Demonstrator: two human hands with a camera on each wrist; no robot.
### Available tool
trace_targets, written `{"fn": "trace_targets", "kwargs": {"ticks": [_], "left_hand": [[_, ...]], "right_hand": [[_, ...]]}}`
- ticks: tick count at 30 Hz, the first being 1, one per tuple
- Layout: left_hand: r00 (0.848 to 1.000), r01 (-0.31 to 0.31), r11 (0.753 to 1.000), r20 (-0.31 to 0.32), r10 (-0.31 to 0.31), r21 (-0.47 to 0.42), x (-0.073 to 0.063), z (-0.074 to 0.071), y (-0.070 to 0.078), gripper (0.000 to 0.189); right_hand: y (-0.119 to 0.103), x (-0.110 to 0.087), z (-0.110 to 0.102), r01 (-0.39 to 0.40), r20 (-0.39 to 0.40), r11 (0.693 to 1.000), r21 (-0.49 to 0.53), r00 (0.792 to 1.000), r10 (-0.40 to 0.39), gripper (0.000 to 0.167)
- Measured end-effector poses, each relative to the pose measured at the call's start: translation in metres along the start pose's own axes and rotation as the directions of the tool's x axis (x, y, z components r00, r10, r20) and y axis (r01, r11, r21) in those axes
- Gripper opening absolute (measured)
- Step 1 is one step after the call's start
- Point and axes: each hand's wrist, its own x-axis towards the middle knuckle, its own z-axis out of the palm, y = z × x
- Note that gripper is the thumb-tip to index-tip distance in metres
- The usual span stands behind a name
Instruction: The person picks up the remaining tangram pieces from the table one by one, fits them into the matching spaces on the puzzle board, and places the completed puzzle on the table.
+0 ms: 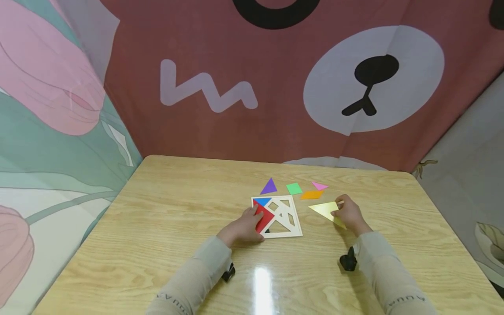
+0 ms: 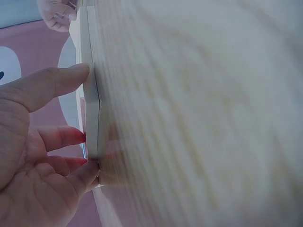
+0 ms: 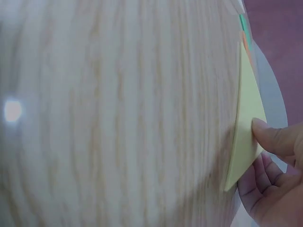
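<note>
My left hand (image 1: 246, 225) holds the near left corner of a white tangram tray (image 1: 297, 225). In the left wrist view its thumb (image 2: 71, 78) lies against the tray's edge, and the other fingers bend at the corner and over the top. A large red triangle (image 1: 266, 215) and a blue triangle (image 1: 262, 201) sit in the tray, the red one partly covered by fingers; several other cutouts show bare. To the right of the tray, my right hand (image 1: 349, 215) pinches a large yellow triangle (image 1: 324, 210) between thumb and fingers, tilted up from the table in the right wrist view.
Behind the tray lie a purple triangle (image 1: 269, 187), a green square (image 1: 294, 188), an orange parallelogram (image 1: 312, 195) and a small pink triangle (image 1: 319, 186). The wooden table (image 1: 177, 197) ends at a printed curtain (image 1: 220, 135) at the back.
</note>
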Motion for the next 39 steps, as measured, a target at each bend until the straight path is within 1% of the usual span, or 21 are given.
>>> {"fn": "trace_targets", "kwargs": {"ticks": [3, 9, 15, 18, 22, 26, 32, 39], "left_hand": [[1.0, -0.006, 1.0, 0.001, 0.006, 0.0, 0.0, 0.0, -0.001, 0.074], [1.0, -0.018, 1.0, 0.004, 0.018, -0.006, 0.001, 0.001, -0.002, 0.074], [1.0, -0.02, 1.0, 0.006, 0.02, -0.017, -0.001, 0.001, -0.001, 0.073], [1.0, -0.018, 1.0, 0.003, 0.018, -0.015, -0.003, -0.001, 0.0, 0.073], [1.0, -0.024, 1.0, -0.001, 0.024, -0.01, -0.003, -0.002, 0.0, 0.073], [0.999, -0.034, 0.999, -0.006, 0.034, 0.003, -0.003, -0.002, -0.001, 0.074], [0.999, -0.046, 0.999, -0.017, 0.046, 0.006, -0.001, 0.0, -0.002, 0.074], [1.0, -0.027, 1.0, -0.013, 0.027, -0.008, 0.001, 0.002, -0.003, 0.075]], "right_hand": [[0.001, -0.001, -0.001, 0.0, -0.025, 1.0, 0.029, 1.0, 0.001, 0.035], [0.002, -0.004, -0.003, -0.014, -0.042, 0.998, 0.069, 0.999, 0.017, 0.032], [0.0, -0.006, -0.001, -0.032, -0.03, 0.992, 0.126, 0.999, 0.036, 0.03], [-0.001, -0.006, -0.001, -0.024, -0.027, 0.989, 0.146, 0.999, 0.028, 0.03], [-0.003, -0.007, -0.001, -0.008, -0.033, 0.989, 0.148, 0.999, 0.013, 0.029], [-0.006, -0.01, 0.001, 0.009, -0.015, 0.983, 0.185, 1.0, -0.006, 0.03], [-0.017, -0.015, 0.008, 0.036, 0.015, 0.96, 0.277, 0.999, -0.042, 0.031], [-0.032, -0.016, 0.016, 0.031, 0.054, 0.947, 0.319, 0.997, -0.051, 0.027]]}}
